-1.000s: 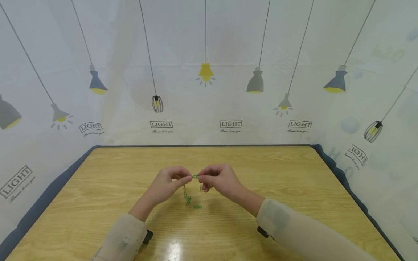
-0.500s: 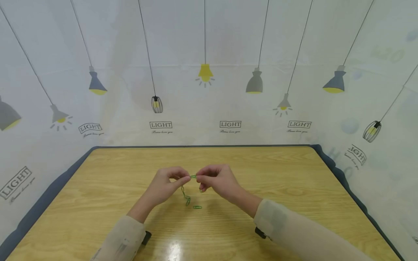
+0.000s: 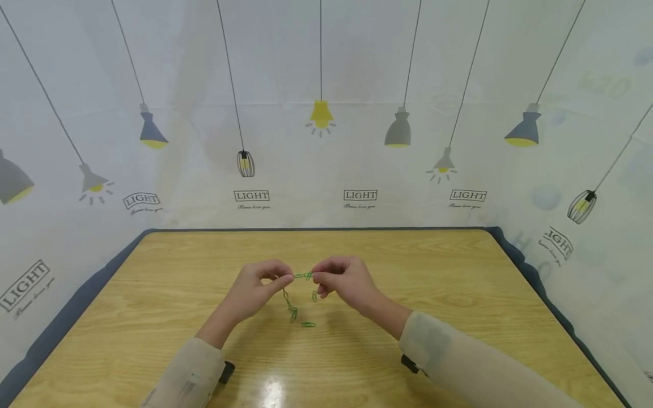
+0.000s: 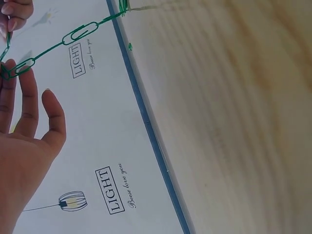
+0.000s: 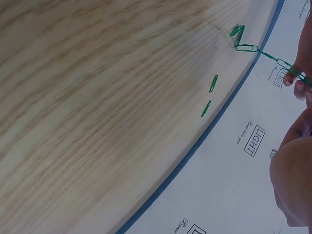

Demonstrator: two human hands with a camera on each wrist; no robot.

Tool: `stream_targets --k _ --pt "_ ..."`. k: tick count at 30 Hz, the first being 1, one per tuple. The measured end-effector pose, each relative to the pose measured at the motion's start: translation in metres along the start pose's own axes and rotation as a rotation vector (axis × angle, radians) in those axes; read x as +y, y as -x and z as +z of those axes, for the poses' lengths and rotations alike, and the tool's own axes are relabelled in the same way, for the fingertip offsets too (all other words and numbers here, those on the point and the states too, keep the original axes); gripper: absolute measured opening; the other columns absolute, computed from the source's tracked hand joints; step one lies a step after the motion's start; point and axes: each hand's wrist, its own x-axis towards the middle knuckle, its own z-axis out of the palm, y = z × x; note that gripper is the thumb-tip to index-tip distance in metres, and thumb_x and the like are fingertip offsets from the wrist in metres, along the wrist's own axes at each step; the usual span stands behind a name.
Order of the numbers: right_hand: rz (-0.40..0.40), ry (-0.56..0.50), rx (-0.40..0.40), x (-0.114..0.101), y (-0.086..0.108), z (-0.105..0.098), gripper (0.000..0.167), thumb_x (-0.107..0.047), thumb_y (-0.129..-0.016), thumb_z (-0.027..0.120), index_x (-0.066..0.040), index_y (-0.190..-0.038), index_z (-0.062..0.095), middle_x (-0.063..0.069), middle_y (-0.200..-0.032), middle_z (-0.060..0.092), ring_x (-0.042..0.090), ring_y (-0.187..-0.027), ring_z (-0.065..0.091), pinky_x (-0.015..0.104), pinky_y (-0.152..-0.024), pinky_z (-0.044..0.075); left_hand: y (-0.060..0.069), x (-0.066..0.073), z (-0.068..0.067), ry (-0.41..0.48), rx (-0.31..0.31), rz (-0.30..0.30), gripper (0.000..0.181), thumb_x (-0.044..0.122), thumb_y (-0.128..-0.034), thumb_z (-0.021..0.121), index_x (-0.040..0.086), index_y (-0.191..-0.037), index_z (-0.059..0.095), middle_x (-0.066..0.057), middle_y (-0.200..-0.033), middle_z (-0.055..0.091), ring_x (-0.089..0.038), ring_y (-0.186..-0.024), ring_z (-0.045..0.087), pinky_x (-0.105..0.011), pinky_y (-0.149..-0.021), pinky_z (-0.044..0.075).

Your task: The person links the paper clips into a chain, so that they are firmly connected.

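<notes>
Green paper clips linked into a chain (image 3: 287, 300) droop from my left hand (image 3: 255, 289) down to the table. Thumb and fingers of that hand pinch a clip at the chain's upper end. My right hand (image 3: 349, 283), just beside it, pinches a green paper clip (image 3: 309, 276) between thumb and forefinger. The two clips meet in the gap between the hands; whether they are hooked together is too small to tell. In the left wrist view the hanging clips (image 4: 80, 33) show linked end to end. The right wrist view shows the chain's lower end (image 5: 237, 36) lying bunched on the wood.
Two loose green paper clips lie on the wooden table (image 3: 433, 283): a nearer clip (image 3: 308, 324) and a farther clip (image 3: 314, 296) below the right hand. A pale sheet printed with lamps (image 3: 321, 164) stands behind the table and along both sides.
My hands have drawn slightly apart, so more of the paper clips shows between the fingertips. The loose clip below my right hand is less covered. The hanging chain has barely moved.
</notes>
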Motion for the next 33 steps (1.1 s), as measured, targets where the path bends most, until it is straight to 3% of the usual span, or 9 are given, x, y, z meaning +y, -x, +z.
stream_targets --k 5,10,14,18,26,30,33 --pt "-0.014 0.004 -0.007 -0.002 0.001 -0.002 0.013 -0.006 -0.100 0.073 0.001 -0.110 0.077 0.008 -0.092 0.076 0.013 -0.074 0.072 0.041 -0.078 0.066 0.001 -0.001 -0.003 0.030 -0.021 -0.038 0.012 0.026 -0.1058 0.069 0.017 -0.106 0.077 -0.005 -0.105 0.079 -0.015 -0.099 0.073 -0.039 -0.091 0.059" --pt "-0.069 0.012 -0.038 -0.004 -0.001 0.001 0.018 -0.006 -0.100 0.073 0.007 -0.112 0.075 0.004 -0.089 0.077 0.012 -0.075 0.073 0.039 -0.079 0.067 0.002 -0.004 -0.007 0.177 -0.121 -0.102 0.018 0.026 -0.1072 0.067 0.011 -0.117 0.072 -0.007 -0.108 0.078 -0.031 -0.106 0.076 -0.036 -0.098 0.059" --pt "-0.120 0.024 -0.068 -0.005 -0.001 0.003 0.018 -0.006 -0.100 0.073 0.007 -0.112 0.075 0.007 -0.090 0.078 0.011 -0.076 0.073 0.036 -0.078 0.066 0.001 -0.004 -0.010 0.260 -0.194 -0.115 0.025 0.023 -0.1071 0.066 0.009 -0.128 0.066 -0.008 -0.108 0.078 -0.029 -0.106 0.076 -0.035 -0.101 0.058" --pt "-0.140 0.039 -0.091 -0.003 -0.001 0.005 0.014 -0.005 -0.100 0.073 0.004 -0.110 0.076 0.011 -0.091 0.078 0.011 -0.076 0.073 0.038 -0.078 0.067 -0.002 -0.001 -0.011 0.263 -0.235 -0.106 0.025 0.027 -0.1080 0.065 0.012 -0.128 0.068 -0.009 -0.106 0.077 -0.024 -0.104 0.074 -0.042 -0.103 0.056" --pt "-0.127 0.034 -0.126 -0.003 0.000 0.007 0.018 -0.004 -0.101 0.071 0.008 -0.114 0.074 0.016 -0.097 0.078 0.010 -0.080 0.074 0.057 -0.088 0.063 -0.004 0.006 -0.012 0.217 -0.212 -0.154 0.026 0.033 -0.1072 0.066 0.011 -0.118 0.074 -0.009 -0.108 0.076 -0.030 -0.107 0.072 -0.046 -0.101 0.055" --pt "-0.118 0.028 -0.133 -0.004 0.000 0.007 0.018 -0.004 -0.101 0.071 0.008 -0.115 0.074 0.017 -0.099 0.079 0.010 -0.082 0.075 0.048 -0.086 0.066 -0.004 0.005 -0.013 0.207 -0.198 -0.137 0.027 0.031 -0.1077 0.066 0.007 -0.117 0.074 -0.017 -0.108 0.076 -0.039 -0.106 0.072 -0.045 -0.098 0.056" --pt "-0.109 0.025 -0.144 -0.004 0.000 0.006 0.019 -0.004 -0.101 0.072 0.007 -0.116 0.073 0.016 -0.102 0.079 0.011 -0.083 0.075 0.038 -0.083 0.067 -0.004 0.003 -0.014 0.195 -0.185 -0.122 0.026 0.029 -0.1080 0.065 0.006 -0.116 0.074 -0.021 -0.109 0.075 -0.036 -0.103 0.072 -0.045 -0.097 0.056"
